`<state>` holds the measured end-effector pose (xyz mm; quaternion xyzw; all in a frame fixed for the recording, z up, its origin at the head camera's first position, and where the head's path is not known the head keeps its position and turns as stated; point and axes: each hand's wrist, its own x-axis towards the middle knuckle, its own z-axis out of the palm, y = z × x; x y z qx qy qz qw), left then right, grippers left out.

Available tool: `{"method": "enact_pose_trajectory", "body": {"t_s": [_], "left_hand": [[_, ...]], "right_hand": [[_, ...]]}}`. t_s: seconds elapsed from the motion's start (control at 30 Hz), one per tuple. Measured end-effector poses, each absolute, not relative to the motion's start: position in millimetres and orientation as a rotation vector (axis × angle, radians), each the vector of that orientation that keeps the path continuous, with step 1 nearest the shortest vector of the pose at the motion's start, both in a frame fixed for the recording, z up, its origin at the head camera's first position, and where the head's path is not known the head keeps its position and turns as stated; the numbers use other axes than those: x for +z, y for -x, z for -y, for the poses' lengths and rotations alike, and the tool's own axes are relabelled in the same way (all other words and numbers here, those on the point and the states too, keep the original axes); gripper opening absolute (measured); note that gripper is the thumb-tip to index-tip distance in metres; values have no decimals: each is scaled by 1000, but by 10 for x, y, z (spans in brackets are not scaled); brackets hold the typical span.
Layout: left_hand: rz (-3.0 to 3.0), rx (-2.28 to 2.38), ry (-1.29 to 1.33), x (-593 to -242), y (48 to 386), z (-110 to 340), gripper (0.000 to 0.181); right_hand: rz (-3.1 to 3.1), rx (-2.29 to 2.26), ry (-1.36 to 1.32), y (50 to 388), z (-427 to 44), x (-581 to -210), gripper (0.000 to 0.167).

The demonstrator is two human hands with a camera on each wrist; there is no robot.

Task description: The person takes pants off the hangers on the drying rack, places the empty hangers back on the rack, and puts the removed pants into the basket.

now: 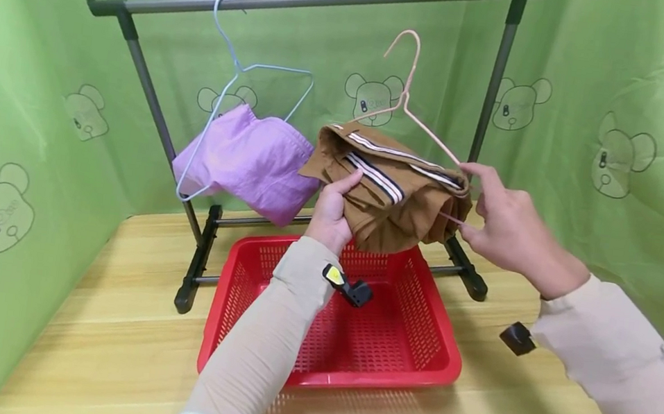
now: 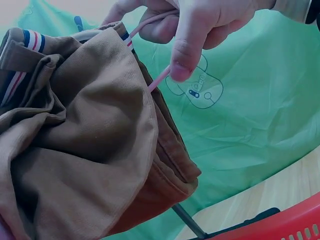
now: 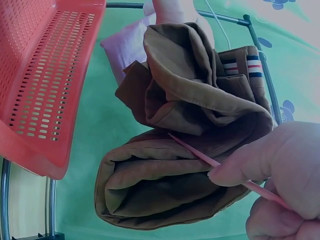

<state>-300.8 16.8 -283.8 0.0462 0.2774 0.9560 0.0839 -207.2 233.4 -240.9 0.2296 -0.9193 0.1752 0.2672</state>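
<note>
Folded brown pants [image 1: 396, 219] with a striped waistband are held up over a red basket [image 1: 450, 362]. My left hand [image 1: 332, 217] grips their left side, its thumb on the front and its other fingers hidden by the cloth. A pink hanger [image 1: 410, 77] runs into the pants, with its hook standing free below the rail. At the hanger's right end my right hand [image 1: 512, 224] pinches the pink wire, seen close in the right wrist view [image 3: 260, 190]. The lower wire passes into the folds of the pants, where its far part is hidden.
A metal clothes rack [image 1: 334, 1] stands behind the basket on a wooden tabletop [image 1: 122, 319]. From its rail hangs a blue hanger [image 1: 220, 101] with a purple garment [image 1: 256, 158]. Green curtains [image 1: 638, 79] with bear drawings surround the table.
</note>
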Motion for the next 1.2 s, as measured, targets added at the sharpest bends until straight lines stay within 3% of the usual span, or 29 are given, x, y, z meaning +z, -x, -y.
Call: {"method": "enact_pose_trajectory", "body": {"t_s": [1.2], "left_hand": [[-724, 2895, -167, -2886, 2936, -133, 12]], "right_hand": [[2491, 479, -634, 2171, -2337, -2523, 81]]}}
